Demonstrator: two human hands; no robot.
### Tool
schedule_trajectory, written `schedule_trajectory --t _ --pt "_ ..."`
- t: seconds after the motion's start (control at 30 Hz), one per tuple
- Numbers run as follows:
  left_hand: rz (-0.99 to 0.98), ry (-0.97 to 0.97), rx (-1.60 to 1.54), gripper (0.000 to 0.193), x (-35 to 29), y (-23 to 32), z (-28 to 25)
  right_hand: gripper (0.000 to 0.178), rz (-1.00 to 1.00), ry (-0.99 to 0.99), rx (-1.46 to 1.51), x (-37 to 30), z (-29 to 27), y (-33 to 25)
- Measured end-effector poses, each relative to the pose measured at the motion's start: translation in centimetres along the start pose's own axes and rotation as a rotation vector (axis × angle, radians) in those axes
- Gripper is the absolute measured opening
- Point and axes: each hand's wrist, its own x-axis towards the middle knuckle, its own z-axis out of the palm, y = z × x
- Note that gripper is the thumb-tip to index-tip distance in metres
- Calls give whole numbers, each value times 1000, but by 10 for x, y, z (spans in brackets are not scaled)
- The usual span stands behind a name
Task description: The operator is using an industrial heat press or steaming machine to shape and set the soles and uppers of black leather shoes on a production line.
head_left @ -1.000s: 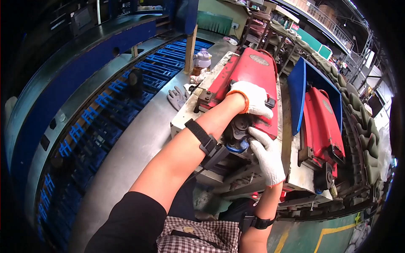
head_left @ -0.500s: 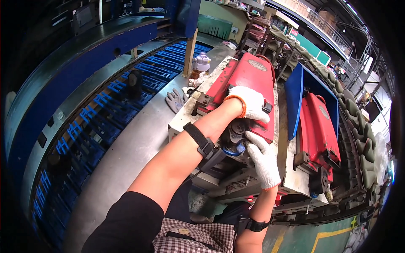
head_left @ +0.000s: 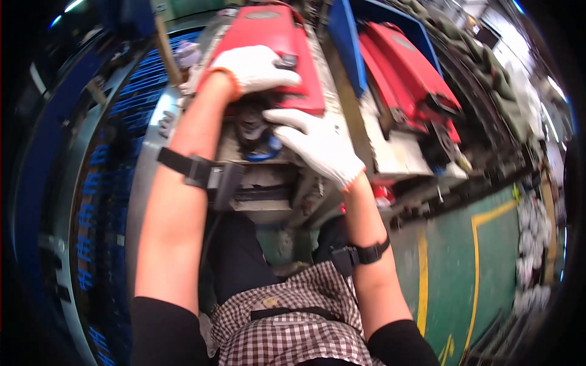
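Curling over the black handle (head_left: 285,61), the gloved left hand (head_left: 253,70) appears closed on it, presumably for leverage; the red metal cover (head_left: 313,88) lies beneath, on the pale tabletop (head_left: 334,104). Black round mechanism (head_left: 250,125) below, at the front end. Right hand (head_left: 314,143): part open, thumb and forefinger spread, nothing visibly held; angled inward, perhaps to steady; contact unclear. Farther right, second red cover (head_left: 409,76), untouched.

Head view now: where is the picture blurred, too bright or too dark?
Head view, blur: the long red cover under the white-gloved left hand looks motion-smeared, while the brown-and-white checked cloth garment looks sharper; head view, brightness: white glare at upper right, black outer rim.
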Motion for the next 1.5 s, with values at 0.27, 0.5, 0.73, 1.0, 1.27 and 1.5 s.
schedule_trajectory --t 0.27,0.5,0.73,1.0,1.27,1.5 --pt "-83 13 -118 68 1 22 0 42 61 -38 309 -5 -4 10" --pt "27 -39 -65 68 -3 19 -10 46 131 -209 533 2 -6 10" --pt "-27 -2 -29 72 -12 29 -10 47 341 -236 882 0 -13 -3" --pt "-153 -10 -94 69 -21 23 -17 59 339 -49 867 -21 50 -50" --pt "160 -112 -120 56 -9 -2 -28 63 58 -56 331 -21 78 -52" --pt "197 81 -92 47 10 -17 -84 27 -233 169 -33 9 8 -48"
